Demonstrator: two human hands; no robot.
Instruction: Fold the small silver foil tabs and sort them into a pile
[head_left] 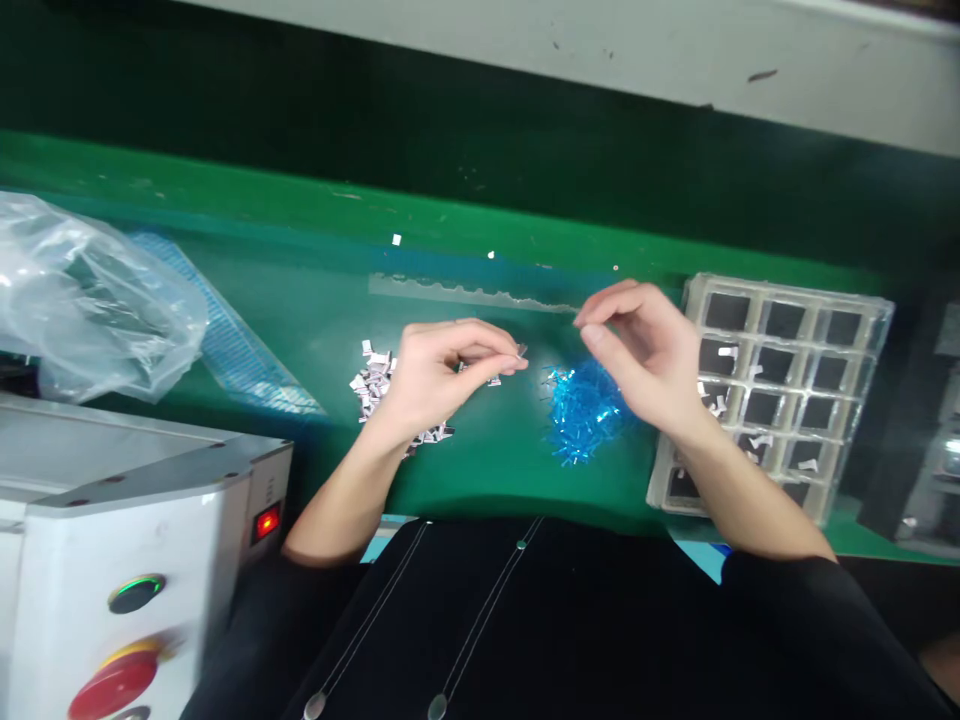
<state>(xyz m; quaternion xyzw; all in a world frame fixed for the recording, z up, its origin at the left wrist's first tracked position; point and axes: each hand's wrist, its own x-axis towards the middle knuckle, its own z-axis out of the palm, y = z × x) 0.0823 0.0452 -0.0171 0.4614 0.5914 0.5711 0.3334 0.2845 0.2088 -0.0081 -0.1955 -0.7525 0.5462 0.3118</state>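
Clip [520,351] pinched in left hand [439,375], blue strips [581,412] beneath right hand [645,355]

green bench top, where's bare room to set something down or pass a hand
Free: the back strip of green bench top behind both hands; the gap between the blue ribbed sheet and the metal pieces; the near patch between left hand, pinching one, and blue slivers. Crowded: right hand by the compartment tray, and the white machine far left.

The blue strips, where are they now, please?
Head view: the blue strips lie right of centre on the table, below the right hand, between the grey pieces and the tray.
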